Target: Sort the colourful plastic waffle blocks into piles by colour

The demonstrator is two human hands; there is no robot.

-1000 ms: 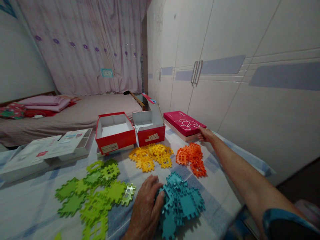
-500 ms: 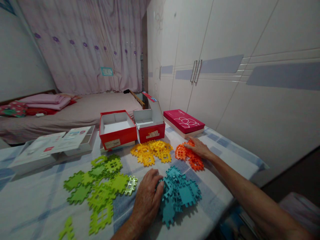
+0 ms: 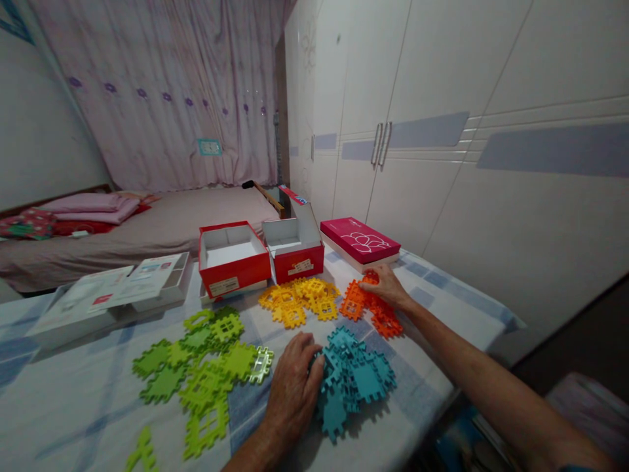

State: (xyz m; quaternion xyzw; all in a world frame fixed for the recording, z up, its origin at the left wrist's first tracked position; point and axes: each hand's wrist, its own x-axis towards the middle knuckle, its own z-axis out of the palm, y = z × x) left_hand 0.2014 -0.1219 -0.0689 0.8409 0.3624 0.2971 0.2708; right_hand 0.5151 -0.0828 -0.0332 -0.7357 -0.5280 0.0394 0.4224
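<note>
The right hand (image 3: 386, 286) is on the heap of orange pieces (image 3: 352, 300), in front of the pink box (image 3: 361, 239) near the back edge of the tabletop (image 3: 469, 307), and its thumb touches them, but I can't make out if it has one pinched tight. The left hand (image 3: 296, 383) is bent and lies against the left side of the blue pieces (image 3: 366, 381), closer to the front edge, and I can't see if its fingers hold any. The yellow pieces (image 3: 299, 298) sit in front of two red boxes (image 3: 240, 272), and the green pieces (image 3: 233, 362) spread out left of the left hand.
</note>
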